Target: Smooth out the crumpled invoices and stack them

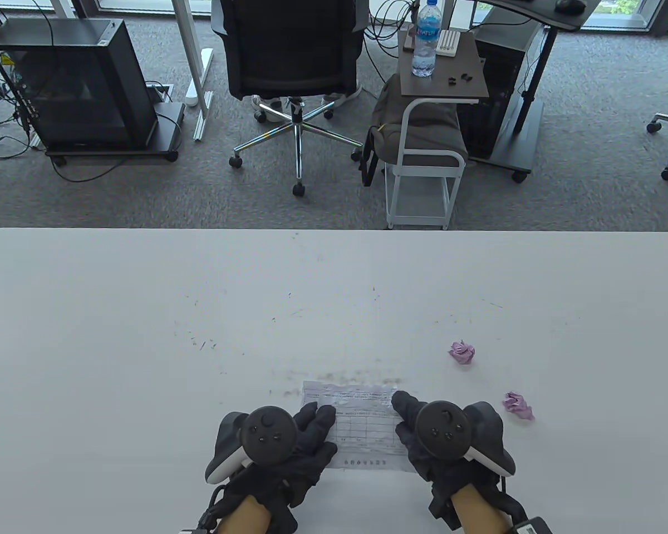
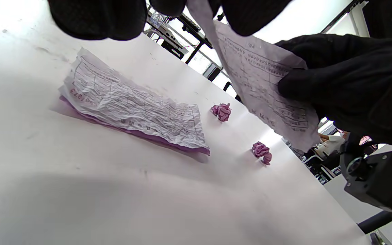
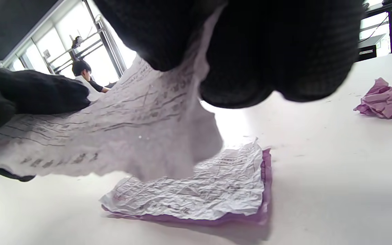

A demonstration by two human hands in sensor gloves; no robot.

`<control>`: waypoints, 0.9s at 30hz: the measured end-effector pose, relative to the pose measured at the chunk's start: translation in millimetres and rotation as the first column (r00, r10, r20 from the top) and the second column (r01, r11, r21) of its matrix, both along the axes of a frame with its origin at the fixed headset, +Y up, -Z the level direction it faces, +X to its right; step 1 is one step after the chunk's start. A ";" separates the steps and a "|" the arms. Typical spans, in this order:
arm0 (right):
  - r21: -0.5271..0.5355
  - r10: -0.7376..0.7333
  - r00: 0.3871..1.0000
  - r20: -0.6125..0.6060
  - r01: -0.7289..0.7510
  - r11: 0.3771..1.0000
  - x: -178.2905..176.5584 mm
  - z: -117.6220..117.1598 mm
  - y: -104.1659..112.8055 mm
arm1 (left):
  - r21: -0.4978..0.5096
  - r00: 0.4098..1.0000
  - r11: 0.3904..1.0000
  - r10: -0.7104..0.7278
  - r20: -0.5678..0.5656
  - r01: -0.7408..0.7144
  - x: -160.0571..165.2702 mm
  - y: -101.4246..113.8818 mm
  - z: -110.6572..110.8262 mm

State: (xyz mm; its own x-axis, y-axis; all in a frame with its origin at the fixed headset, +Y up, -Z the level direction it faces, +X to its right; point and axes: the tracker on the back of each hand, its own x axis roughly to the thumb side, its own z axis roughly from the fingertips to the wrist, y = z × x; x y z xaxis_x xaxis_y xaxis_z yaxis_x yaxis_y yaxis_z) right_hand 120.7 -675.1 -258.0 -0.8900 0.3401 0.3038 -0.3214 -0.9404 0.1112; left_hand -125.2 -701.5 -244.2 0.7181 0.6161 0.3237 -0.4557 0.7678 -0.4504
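Table view: you hold one white invoice [image 1: 362, 423] between both hands, left hand [image 1: 289, 445] and right hand [image 1: 428, 439] each clamped on an end, above the near worktop [image 1: 145, 334]. Only the wrist views show the flattened stack [image 2: 131, 109] underneath; two pink crumpled invoices [image 1: 462, 352] lie right.

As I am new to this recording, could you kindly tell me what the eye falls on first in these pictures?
Two gloved hands, left hand and right hand, hold a white invoice above the table at its near edge. Under it lies a small stack: a flattened white sheet on a purple one. Two purple paper balls wait to the right.
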 end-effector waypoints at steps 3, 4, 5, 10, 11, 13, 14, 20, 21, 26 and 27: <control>-0.029 0.027 0.999 0.027 -0.026 0.999 -7.6 -17.7 -11.4 | -0.020 1.000 0.999 -0.029 0.000 0.029 -2.0 -12.3 -15.2; -0.038 0.036 0.999 0.036 -0.035 0.999 -10.4 -24.6 -16.9 | -0.041 0.999 0.999 -0.035 -0.007 0.035 -2.5 -17.6 -20.2; -0.053 0.056 0.998 0.036 -0.054 0.997 -14.1 -32.8 -23.8 | -0.057 0.999 0.997 -0.043 -0.011 0.042 -2.8 -24.2 -25.4; -0.127 0.169 0.985 0.023 -0.165 0.978 -26.4 -57.0 -50.7 | -0.097 0.991 0.987 -0.133 -0.003 0.132 -2.5 -44.9 -45.5; -0.134 0.170 0.985 0.027 -0.165 0.977 -28.4 -59.6 -55.4 | -0.124 0.989 0.982 -0.145 0.006 0.144 -2.4 -48.2 -49.5; -0.131 0.162 0.986 0.044 -0.155 0.979 -31.7 -62.8 -63.0 | -0.153 0.986 0.975 -0.163 0.017 0.164 -1.1 -53.7 -55.1; -0.126 0.171 0.984 0.050 -0.163 0.978 -33.8 -64.5 -67.0 | -0.140 0.982 0.972 -0.188 0.020 0.189 -0.8 -56.2 -58.1; -0.147 0.259 0.965 0.042 -0.250 0.957 -42.8 -69.5 -86.5 | -0.134 0.964 0.955 -0.267 0.012 0.266 0.8 -72.4 -63.7; -0.146 0.282 0.959 0.034 -0.274 0.950 -44.7 -69.4 -89.8 | -0.124 0.956 0.948 -0.293 0.019 0.293 2.1 -73.2 -63.7; -0.109 0.358 0.933 0.018 -0.354 0.929 -51.4 -66.4 -94.3 | -0.117 0.916 0.909 -0.400 0.021 0.400 4.7 -78.4 -63.9; -0.103 0.364 0.931 0.020 -0.360 0.927 -52.2 -66.0 -94.8 | -0.124 0.908 0.901 -0.418 0.010 0.416 3.2 -79.6 -63.7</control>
State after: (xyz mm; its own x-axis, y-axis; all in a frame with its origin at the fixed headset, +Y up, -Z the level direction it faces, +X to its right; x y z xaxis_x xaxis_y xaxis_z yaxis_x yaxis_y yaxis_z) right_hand 68.5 -769.8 -324.0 -0.9682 0.0184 0.2496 0.0333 -0.9790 0.2013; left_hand -122.0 -781.2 -308.0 0.9223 0.2926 0.2524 -0.1136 0.8296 -0.5467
